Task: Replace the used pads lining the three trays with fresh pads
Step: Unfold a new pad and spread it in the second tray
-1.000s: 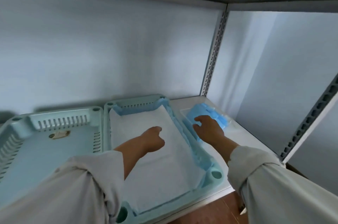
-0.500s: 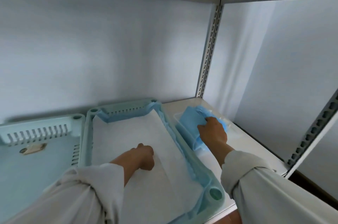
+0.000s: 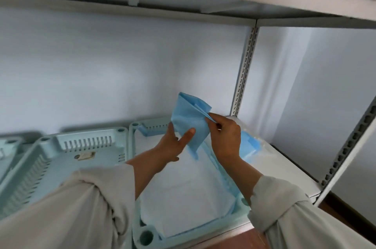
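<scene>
Folded blue pad [image 3: 188,120]: raised since a half-second ago from the pack [image 3: 249,145] on the shelf [image 3: 284,169]; left hand [image 3: 175,141] grips it, right hand [image 3: 225,134] pinches its edge, above the white-lined tray [image 3: 140,222]. No legible writing.

Both hands hold a folded blue pad [image 3: 188,121] up above the right tray [image 3: 142,236], which is lined with a white pad [image 3: 189,193]. The left hand [image 3: 175,143] grips its lower edge; the right hand [image 3: 225,137] pinches a corner. The middle tray [image 3: 61,167] sits bare beside it, and a pack of blue pads [image 3: 249,145] lies on the shelf [image 3: 284,171]
</scene>
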The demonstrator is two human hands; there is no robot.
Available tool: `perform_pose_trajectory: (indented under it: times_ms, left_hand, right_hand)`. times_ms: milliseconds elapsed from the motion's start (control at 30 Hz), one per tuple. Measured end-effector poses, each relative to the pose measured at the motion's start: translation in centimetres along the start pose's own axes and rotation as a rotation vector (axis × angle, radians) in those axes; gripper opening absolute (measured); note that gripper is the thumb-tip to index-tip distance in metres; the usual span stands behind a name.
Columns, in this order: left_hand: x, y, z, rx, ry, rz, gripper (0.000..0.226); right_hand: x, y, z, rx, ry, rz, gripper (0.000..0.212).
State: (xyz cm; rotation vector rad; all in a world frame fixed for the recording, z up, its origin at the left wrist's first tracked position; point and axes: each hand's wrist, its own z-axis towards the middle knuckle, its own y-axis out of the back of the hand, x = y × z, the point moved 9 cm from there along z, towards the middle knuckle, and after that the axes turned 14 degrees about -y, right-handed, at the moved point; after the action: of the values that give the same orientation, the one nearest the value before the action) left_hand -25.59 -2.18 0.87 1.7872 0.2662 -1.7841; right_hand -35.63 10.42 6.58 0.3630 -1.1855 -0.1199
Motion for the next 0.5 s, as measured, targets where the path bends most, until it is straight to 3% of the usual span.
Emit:
perform_pose_trajectory:
  times_ms: [167, 367, 500]
  left_hand:
    - [-5.5, 7.3, -5.0, -0.148, -0.104, 0.009, 0.076]
    - [-4.8, 14.4, -12.7, -0.127, 0.117, -0.106, 0.06]
    - [-2.9, 18.5, -16.0, -0.228, 0.23, -0.267, 0.079]
  right_hand:
    - [6.4, -1.3, -5.2, 0.139, 0.103, 0.052, 0.016]
    - [10.2, -3.2, -12.8, 0.322, 0.096, 0.071, 0.016]
    - [12.6, -5.1, -15.6, 0.412, 0.149, -0.009, 0.008]
